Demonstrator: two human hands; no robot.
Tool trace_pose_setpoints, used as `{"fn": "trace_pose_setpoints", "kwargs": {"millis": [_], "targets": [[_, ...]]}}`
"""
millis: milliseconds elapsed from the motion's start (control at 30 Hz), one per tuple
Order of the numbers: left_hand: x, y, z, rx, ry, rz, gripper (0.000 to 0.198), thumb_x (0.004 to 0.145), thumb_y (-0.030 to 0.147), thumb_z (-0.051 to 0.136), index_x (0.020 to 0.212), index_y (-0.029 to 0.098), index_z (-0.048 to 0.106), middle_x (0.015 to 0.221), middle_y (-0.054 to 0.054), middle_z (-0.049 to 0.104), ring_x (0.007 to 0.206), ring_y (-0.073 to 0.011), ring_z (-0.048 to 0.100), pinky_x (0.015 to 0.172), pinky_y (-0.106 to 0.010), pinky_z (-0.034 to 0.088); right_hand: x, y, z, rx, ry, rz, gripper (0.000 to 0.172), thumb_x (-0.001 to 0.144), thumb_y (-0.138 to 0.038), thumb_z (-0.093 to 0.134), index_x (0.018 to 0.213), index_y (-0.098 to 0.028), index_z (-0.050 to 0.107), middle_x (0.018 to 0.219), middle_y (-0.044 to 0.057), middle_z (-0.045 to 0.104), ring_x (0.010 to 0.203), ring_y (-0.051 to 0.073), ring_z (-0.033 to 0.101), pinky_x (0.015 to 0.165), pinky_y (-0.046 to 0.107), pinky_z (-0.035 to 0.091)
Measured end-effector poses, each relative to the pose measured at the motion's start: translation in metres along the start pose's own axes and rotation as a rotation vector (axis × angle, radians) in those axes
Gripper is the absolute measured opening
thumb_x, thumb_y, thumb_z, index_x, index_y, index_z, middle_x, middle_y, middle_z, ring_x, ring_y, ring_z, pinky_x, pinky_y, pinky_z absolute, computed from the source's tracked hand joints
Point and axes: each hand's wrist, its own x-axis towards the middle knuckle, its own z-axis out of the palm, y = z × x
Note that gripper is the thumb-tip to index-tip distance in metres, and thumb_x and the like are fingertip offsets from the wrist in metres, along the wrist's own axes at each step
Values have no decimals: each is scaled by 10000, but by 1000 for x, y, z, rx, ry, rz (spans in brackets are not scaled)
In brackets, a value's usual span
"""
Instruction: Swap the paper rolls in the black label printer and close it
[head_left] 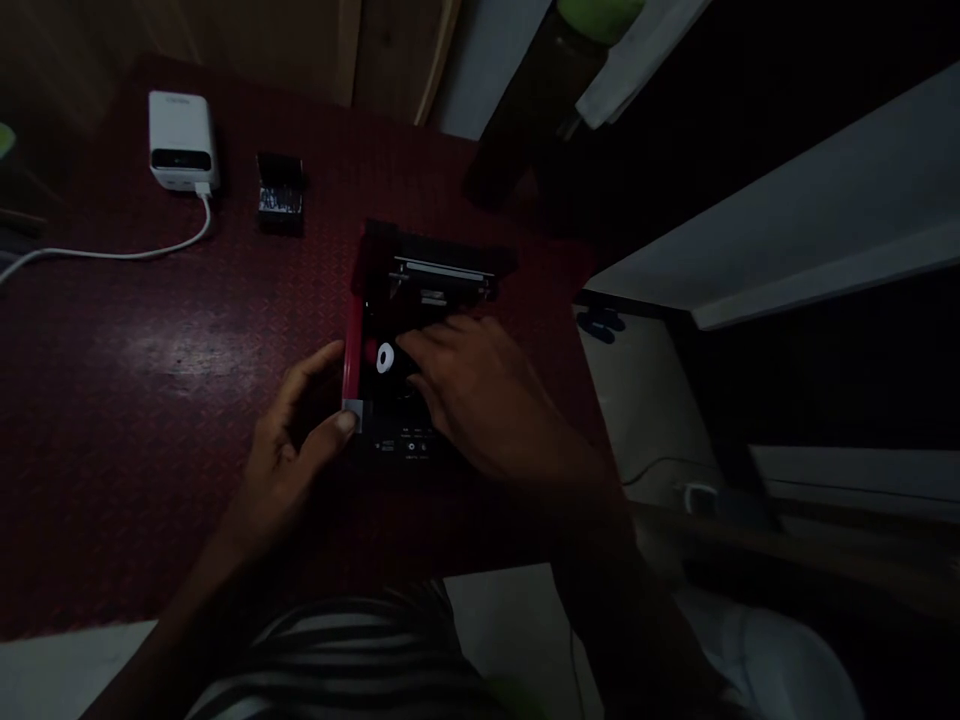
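A small red and black printer (352,350) stands on the table with its black lid (450,265) raised at the back. Its front panel carries small buttons and white print. My left hand (296,430) grips the left side of the printer, thumb on the grey front corner and fingers along the red wall. Inside the open bay shows a white ring-shaped part (385,357), like the end of a roll or its holder. My right hand (480,390) reaches into the bay just right of that ring, fingers curled and closed. What lies between its fingers is dark and hidden.
A white power bank (180,130) with a white cable (127,255) lies at the back left of the dark red table (165,420). Beside it sits a small open black case (280,195). A dark bottle with a green cap (551,85) stands at the back right.
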Motion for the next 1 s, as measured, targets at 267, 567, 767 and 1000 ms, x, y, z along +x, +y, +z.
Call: {"fn": "trace_pose_setpoints", "kwargs": {"millis": [267,567,767,1000], "targets": [[0,4,1,12,-10,-19,595,1082,501,814,1644,341,703,1682,-76,701,1595,-353,640,1320,-486,536,25,5,7,-37,-112,88,320,1013,10,703,1151,-221,876,1035,111,902,912,309,848,693,370,510],[-1,6,1,7,6,-58,608,1072,495,814,1644,323,699,1691,-88,695,1605,-367,633,1360,-513,501,16,18,10,212,-45,35,352,1047,1,662,1227,-221,867,1139,90,907,983,280,865,840,370,639],[0,6,2,32,30,-36,597,1056,510,823,1615,328,722,1682,-85,706,1605,-374,636,1331,-503,538,-13,42,1,490,44,-292,364,1121,-124,638,1333,-293,880,1322,34,908,1214,243,838,1078,424,672],[-1,4,0,-7,11,-61,596,1036,507,849,1599,349,738,1695,-82,701,1609,-391,635,1339,-530,535,-17,39,6,519,50,-250,261,1127,-105,642,1105,-247,859,1123,24,901,1066,212,820,957,349,631]]}}
